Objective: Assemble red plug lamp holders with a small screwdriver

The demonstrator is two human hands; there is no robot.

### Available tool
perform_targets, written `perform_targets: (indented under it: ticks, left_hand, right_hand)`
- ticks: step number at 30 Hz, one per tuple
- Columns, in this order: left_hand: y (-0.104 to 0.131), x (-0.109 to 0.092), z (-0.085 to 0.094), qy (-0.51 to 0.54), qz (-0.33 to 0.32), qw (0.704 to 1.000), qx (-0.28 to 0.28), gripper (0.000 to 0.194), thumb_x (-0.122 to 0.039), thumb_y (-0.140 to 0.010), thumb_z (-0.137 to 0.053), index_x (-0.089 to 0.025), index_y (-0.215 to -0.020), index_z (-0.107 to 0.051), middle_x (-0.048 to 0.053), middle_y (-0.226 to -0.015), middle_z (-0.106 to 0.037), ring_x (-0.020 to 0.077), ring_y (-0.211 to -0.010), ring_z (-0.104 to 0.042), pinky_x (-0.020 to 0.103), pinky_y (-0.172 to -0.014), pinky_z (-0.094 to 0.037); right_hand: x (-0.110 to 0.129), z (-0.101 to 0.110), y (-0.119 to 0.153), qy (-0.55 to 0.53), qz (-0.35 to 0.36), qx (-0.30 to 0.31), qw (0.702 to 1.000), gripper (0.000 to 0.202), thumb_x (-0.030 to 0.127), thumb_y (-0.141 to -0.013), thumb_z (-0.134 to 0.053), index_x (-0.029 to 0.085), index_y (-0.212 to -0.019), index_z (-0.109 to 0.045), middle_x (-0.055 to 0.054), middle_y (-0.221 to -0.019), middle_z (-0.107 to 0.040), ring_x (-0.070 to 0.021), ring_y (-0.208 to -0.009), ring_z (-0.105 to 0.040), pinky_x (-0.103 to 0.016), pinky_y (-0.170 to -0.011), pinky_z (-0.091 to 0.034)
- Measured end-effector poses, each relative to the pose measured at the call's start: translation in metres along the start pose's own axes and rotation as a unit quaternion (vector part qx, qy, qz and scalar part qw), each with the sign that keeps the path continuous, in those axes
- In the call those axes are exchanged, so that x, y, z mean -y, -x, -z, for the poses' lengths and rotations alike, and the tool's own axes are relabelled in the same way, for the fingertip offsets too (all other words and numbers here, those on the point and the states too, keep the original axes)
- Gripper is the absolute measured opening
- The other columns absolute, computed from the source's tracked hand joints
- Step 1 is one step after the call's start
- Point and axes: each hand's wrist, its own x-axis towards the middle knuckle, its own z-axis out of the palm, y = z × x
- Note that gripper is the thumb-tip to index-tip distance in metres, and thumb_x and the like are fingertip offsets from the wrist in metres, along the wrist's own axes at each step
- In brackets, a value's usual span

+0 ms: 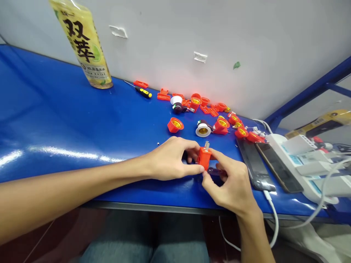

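In the head view, your left hand (175,157) and right hand (230,179) both pinched an orange plug (204,159), its metal prongs (207,145) toward twelve o'clock. It looked partly assembled; an orange lamp socket (175,125) toward eleven apparently remained loose. The plug sat at your left fingers' three o'clock, your right thumb at its six.

Bright overall; glare streaks on blue tabletop (131,118) near 9 o'clock; wide-angle lean on bottle (85,47), 10 o'clock.
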Motion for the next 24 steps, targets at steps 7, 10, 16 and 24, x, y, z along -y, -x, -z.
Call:
perform_targets:
  ticks: [7, 10, 16, 24]
  left_hand:
    - [0.0007, -0.0021, -0.0011, -0.013, 0.004, 1.0, -0.006, 0.018, -0.026, -0.081, -0.071, -0.014, -0.094, -0.07, 0.001, -0.085, -0.072, 0.0154, -0.076, -0.064, 0.026, -0.072, -0.05]
    - [0.0015, -0.003, -0.0018, -0.019, 0.006, 1.0, -0.003, 0.017, -0.026, -0.081, -0.07, -0.015, -0.093, -0.069, 0.0, -0.085, -0.071, 0.0149, -0.076, -0.063, 0.026, -0.072, -0.049]
    - [0.0018, -0.0026, -0.0036, -0.053, 0.003, 0.999, -0.014, 0.01, -0.023, -0.079, -0.068, -0.016, -0.086, -0.068, -0.001, -0.078, -0.068, 0.0142, -0.071, -0.06, 0.025, -0.066, -0.045]
    - [0.0012, -0.0015, -0.0025, -0.089, -0.007, 0.996, -0.004, 0.024, -0.039, -0.086, -0.071, -0.016, -0.089, -0.065, -0.003, -0.075, -0.063, 0.0135, -0.066, -0.055, 0.025, -0.061, -0.038]
  right_hand:
    - [0.0033, -0.0003, -0.003, -0.04, -0.002, 0.003, 0.999, 0.043, 0.017, -0.073, -0.063, 0.021, -0.116, -0.067, -0.003, -0.093, -0.075, -0.0137, -0.061, -0.065, -0.022, -0.045, -0.048]
    - [0.0038, 0.0001, -0.0024, -0.052, 0.0, -0.001, 0.999, 0.042, 0.015, -0.073, -0.063, 0.022, -0.114, -0.068, -0.002, -0.093, -0.075, -0.0137, -0.065, -0.067, -0.02, -0.046, -0.049]
    - [0.0054, -0.0006, -0.0031, -0.076, -0.01, 0.002, 0.997, 0.04, 0.013, -0.071, -0.063, 0.022, -0.11, -0.069, -0.001, -0.091, -0.075, -0.0131, -0.065, -0.068, -0.019, -0.045, -0.048]
    - [0.004, -0.001, -0.0008, -0.087, -0.046, 0.005, 0.995, 0.042, 0.016, -0.072, -0.064, 0.019, -0.114, -0.069, -0.002, -0.088, -0.075, -0.0143, -0.064, -0.068, -0.019, -0.042, -0.046]
